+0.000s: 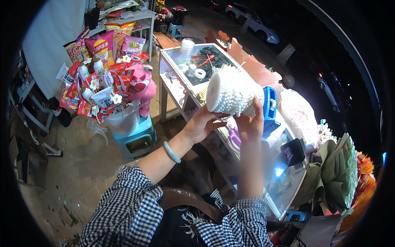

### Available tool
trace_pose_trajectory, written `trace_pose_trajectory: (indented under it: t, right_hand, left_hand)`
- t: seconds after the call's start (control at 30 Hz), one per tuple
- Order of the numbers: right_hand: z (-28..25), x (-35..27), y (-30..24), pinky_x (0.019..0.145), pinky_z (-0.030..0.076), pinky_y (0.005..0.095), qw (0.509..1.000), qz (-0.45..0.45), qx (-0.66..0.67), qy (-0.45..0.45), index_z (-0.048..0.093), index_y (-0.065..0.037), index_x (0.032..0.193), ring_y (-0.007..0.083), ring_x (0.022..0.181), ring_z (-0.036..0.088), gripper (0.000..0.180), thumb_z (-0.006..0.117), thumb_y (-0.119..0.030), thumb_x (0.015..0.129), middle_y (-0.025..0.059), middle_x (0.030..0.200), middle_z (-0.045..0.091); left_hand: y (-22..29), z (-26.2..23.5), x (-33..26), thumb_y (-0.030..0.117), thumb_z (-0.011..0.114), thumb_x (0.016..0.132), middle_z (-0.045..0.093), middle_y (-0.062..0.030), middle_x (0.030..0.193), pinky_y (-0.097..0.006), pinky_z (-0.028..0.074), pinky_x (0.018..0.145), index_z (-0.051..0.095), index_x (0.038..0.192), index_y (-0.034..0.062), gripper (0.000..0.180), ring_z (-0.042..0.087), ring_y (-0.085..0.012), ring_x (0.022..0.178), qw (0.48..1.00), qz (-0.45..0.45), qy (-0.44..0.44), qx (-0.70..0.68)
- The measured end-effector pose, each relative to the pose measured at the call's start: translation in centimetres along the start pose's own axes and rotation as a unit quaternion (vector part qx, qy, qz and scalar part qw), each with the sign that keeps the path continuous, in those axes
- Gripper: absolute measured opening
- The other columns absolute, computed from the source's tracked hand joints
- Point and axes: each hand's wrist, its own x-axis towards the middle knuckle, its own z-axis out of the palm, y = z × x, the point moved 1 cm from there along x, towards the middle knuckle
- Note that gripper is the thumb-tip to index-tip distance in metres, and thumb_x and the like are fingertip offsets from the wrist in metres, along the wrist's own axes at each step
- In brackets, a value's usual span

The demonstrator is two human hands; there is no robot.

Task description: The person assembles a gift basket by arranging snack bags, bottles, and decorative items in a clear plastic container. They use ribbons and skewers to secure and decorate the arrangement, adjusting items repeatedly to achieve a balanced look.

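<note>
Between both hands is a large spool of white pearl bead string [236, 92], held up over the glass-topped table. My left hand [201, 123] supports it from below at its left end, fingers curled under the rim. At the right end my right hand [252, 117] grips it, with fingers up along its side. Just right of the spool stands a blue tape dispenser [269, 105]. Purple-handled scissors [234, 138] lie on the table beneath my hands. White tape rolls [200, 74] sit behind the spool in the table's far section.
At the left, a snack-packet bouquet [98, 86] fills a white bucket [123, 119] on a blue stool [135, 142]. Wrapped flower bouquets [335, 173] line the right side. A dark phone-like device [293, 152] lies on the glass table [273, 197]. Peach wrapping paper [247, 57] stands behind it.
</note>
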Motion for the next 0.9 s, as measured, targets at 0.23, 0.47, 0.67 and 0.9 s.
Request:
trace_pose_trajectory:
  t: [0.23, 0.47, 0.67, 0.9]
  right_hand:
    - [-0.3, 0.3, 1.4, 0.099, 0.039, 0.0447, 0.999, -0.044, -0.02, 0.007, 0.04, -0.008, 0.133, 0.0247, 0.115, 0.05, 0.06, 0.063, -0.032, 0.083, 0.0084, 0.126, 0.052]
    - [-1.5, 0.4, 2.9, 0.099, 0.038, 0.0479, 0.996, 0.022, 0.067, 0.051, 0.042, -0.01, 0.131, 0.0253, 0.117, 0.049, 0.058, 0.063, -0.035, 0.083, 0.0088, 0.126, 0.051]
    - [-0.8, 0.1, 2.9, 0.096, 0.041, 0.0445, 0.996, -0.047, 0.046, 0.058, 0.039, -0.007, 0.131, 0.0254, 0.114, 0.05, 0.058, 0.064, -0.028, 0.083, 0.01, 0.125, 0.05]
    - [-0.1, -1.0, 2.0, 0.098, 0.04, 0.0372, 0.975, -0.204, -0.077, 0.047, 0.026, -0.003, 0.138, 0.024, 0.116, 0.047, 0.075, 0.07, -0.014, 0.079, 0.0133, 0.127, 0.043]
  left_hand:
    - [-0.2, -2.2, -0.6, 0.003, 0.057, 0.087, 0.061, -0.0093, 0.104, -0.028, 0.05, 0.075, 0.058, 0.106, 0.0024, 0.019, 0.059, -0.0178, 0.089, 0.995, -0.059, 0.076, 0.019]
    - [0.3, -2.4, -2.5, 0.0, 0.053, 0.085, 0.059, -0.0087, 0.102, -0.027, 0.049, 0.078, 0.057, 0.102, 0.0046, 0.018, 0.057, -0.0166, 0.089, 0.994, -0.088, -0.035, -0.047]
    - [0.4, -1.5, -2.8, 0.004, 0.058, 0.086, 0.06, -0.0047, 0.105, -0.025, 0.048, 0.082, 0.053, 0.115, 0.0036, 0.029, 0.057, -0.0134, 0.093, 0.989, -0.017, 0.102, 0.104]
    - [1.7, 1.0, -4.2, 0.003, 0.064, 0.085, 0.058, -0.0061, 0.092, -0.025, 0.049, 0.063, 0.06, 0.098, 0.0013, 0.015, 0.059, -0.0126, 0.074, 0.737, 0.353, 0.121, 0.563]
